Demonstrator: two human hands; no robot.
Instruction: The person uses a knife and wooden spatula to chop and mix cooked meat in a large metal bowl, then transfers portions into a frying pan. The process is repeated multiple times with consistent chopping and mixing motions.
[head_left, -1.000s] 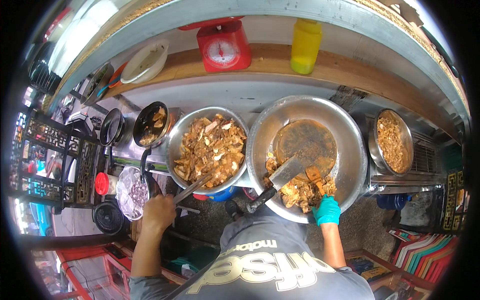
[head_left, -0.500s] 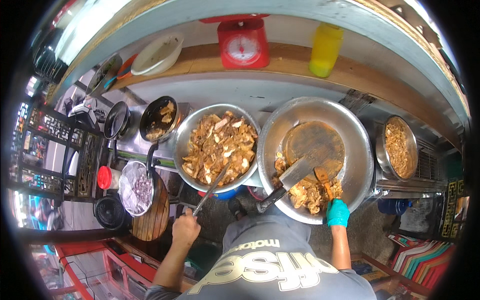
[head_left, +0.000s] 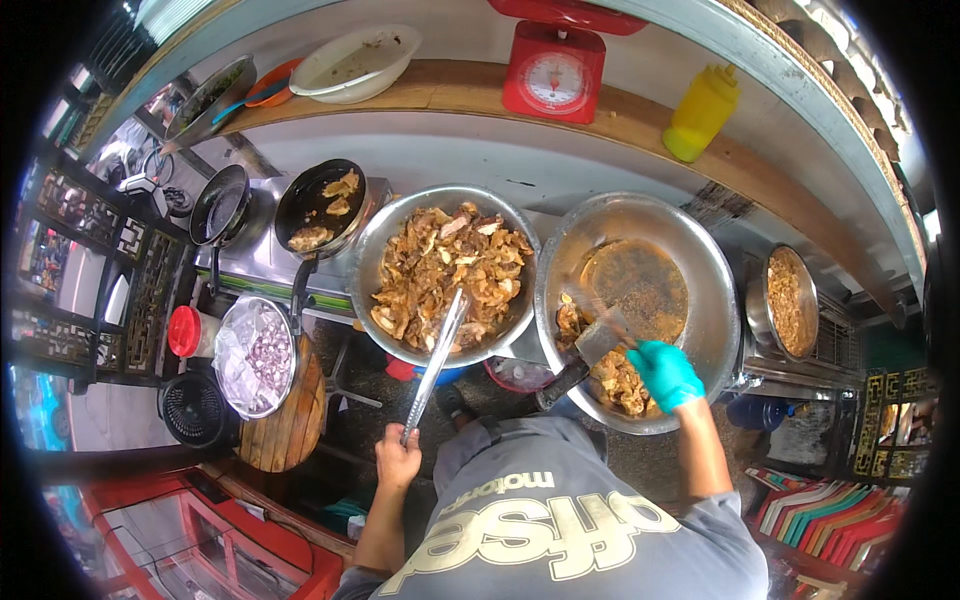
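Left hand (head_left: 398, 462) fingers wrapped round tongs (head_left: 436, 368) at near end, probably for reach into left bowl (head_left: 376, 238) meat (head_left: 450, 250); gloved right hand (head_left: 668, 375) over right bowl (head_left: 714, 290), grip can't tell

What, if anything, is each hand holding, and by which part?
The left hand holds a long metal utensil by its near end. What the gloved right hand over the larger metal bowl holds, if anything, cannot be told.

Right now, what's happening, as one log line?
Left hand: holds metal utensil; right hand: gloved, over largest bowl, grip unclear; cleaver: across that bowl's rim
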